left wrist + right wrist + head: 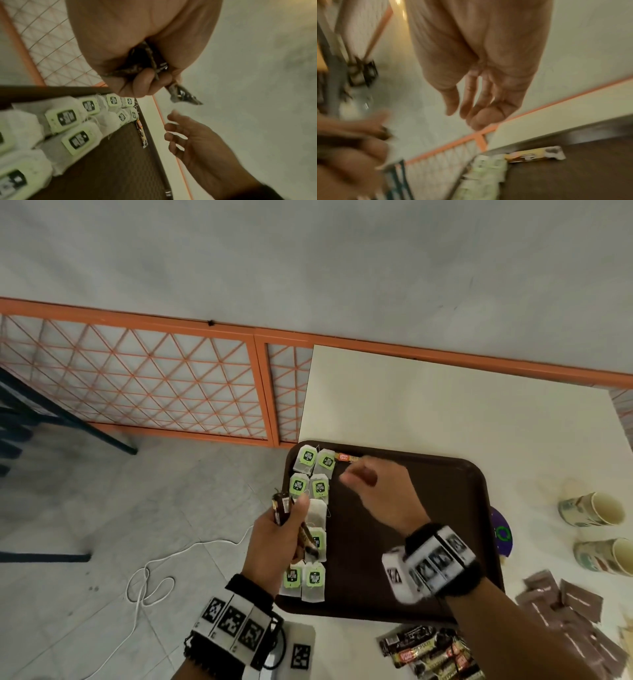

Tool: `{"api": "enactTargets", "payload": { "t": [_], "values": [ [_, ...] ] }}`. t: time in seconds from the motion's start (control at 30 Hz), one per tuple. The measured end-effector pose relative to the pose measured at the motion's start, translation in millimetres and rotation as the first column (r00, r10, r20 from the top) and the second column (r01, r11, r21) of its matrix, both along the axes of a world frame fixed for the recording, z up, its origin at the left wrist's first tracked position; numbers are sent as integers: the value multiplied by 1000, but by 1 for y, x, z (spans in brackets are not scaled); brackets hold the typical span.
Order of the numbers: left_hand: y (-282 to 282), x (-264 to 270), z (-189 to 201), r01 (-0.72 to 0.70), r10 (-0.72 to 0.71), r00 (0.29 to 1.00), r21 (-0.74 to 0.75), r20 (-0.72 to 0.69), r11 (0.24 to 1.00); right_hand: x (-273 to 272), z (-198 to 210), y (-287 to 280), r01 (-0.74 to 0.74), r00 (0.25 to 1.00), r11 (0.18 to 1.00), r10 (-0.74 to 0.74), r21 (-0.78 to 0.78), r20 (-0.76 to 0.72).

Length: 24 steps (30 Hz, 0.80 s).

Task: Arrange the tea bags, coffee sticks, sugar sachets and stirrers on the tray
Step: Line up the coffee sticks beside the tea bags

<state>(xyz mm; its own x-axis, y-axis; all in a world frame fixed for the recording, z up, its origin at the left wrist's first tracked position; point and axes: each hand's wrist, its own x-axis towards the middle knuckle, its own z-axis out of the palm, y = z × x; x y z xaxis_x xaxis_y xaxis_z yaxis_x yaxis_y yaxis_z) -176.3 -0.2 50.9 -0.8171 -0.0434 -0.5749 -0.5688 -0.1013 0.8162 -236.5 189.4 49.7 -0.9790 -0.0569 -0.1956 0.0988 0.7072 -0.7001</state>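
Note:
A dark brown tray [445, 474] lies on the white table. Several tea bags with green tags [313, 474] [75, 119] lie in two columns along its left side. One orange coffee stick [344, 457] [534, 154] [141, 131] lies at the tray's far edge beside them. My left hand [281, 529] [145, 75] grips a bunch of dark coffee sticks [281, 506] [183, 94] over the tray's left edge. My right hand [363, 477] [471, 105] hovers above the tray near the orange stick, fingers relaxed and holding nothing.
More coffee sticks [431, 652] and brown sachets [565, 607] lie on the table at the front right. Two paper cups [592, 508] lie on their sides at the right. A purple disc [500, 532] peeks from under the tray. A white cable [150, 577] trails on the floor.

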Motion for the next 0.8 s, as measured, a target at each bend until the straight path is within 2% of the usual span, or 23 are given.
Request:
{"api": "enactTargets", "payload": {
  "t": [0.07, 0.13, 0.23, 0.3, 0.43, 0.53, 0.63, 0.73, 0.8],
  "values": [
    [7, -2, 0, -50, 50, 999, 61, 11, 997, 37, 29, -15, -119, 980, 978, 144, -170, 140],
    [17, 0, 2, -38, 37, 999, 130, 12, 991, 65, 41, -24, -153, 957, 954, 209, -258, 203],
    [31, 3, 7, -28, 24, 999, 192, 26, 981, 81, 39, -18, -12, 978, 943, 81, -333, 194],
    [35, 4, 8, -25, 20, 1000, 212, 24, 977, 84, 40, -3, 88, 968, 916, 14, -392, 249],
    [35, 6, 8, 3, -1, 1000, 262, -7, 965, 89, 43, 27, 144, 937, 891, 17, -430, 348],
    [38, 8, 9, 56, -47, 997, 174, -56, 983, 89, 41, 39, 224, 926, 860, -42, -458, 374],
    [41, 10, 5, 8, -9, 999, -31, -50, 999, 81, 20, 45, 342, 889, 821, -125, -458, 440],
    [34, 19, 0, -33, 31, 999, -155, -16, 987, 56, -20, 51, 438, 840, 822, -229, -364, 492],
    [25, 27, -3, 25, -25, 1000, -188, -1, 982, 35, -41, 53, 478, 809, 826, -281, -299, 517]
  ]
}}
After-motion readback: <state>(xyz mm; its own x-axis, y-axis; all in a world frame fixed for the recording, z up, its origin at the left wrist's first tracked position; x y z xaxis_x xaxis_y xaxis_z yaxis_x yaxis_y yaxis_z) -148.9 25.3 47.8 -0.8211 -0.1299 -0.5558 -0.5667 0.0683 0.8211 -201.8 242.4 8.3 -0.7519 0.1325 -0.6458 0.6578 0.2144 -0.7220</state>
